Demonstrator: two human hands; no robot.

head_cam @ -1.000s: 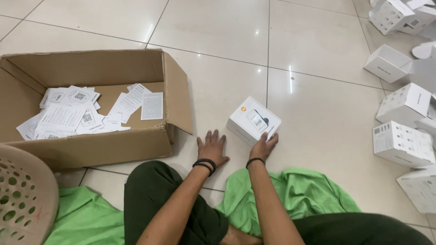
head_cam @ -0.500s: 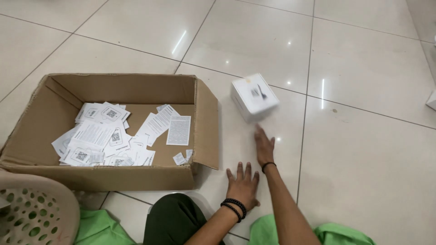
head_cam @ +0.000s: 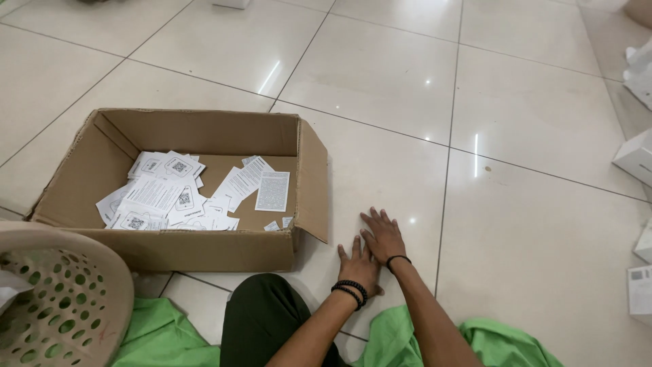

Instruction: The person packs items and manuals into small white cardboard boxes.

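Observation:
My left hand (head_cam: 357,267), with dark bead bracelets on the wrist, lies flat on the tiled floor with its fingers apart and holds nothing. My right hand (head_cam: 384,235), a thin black band at its wrist, rests flat just ahead of it and touches it at the side, also holding nothing. Both hands are just right of an open brown cardboard box (head_cam: 311,178). The box's near flap hangs out toward my hands. Inside the box lie several white printed paper leaflets (head_cam: 178,194).
A beige perforated plastic basket (head_cam: 61,302) stands at the lower left. Green cloth (head_cam: 166,333) lies under my dark-trousered knee (head_cam: 261,319). Small white boxes (head_cam: 635,156) sit along the right edge of the view on the glossy tiles.
The small white box my right hand was touching slid away and is out of view. My right hand drew back beside my left. The view shifted left.

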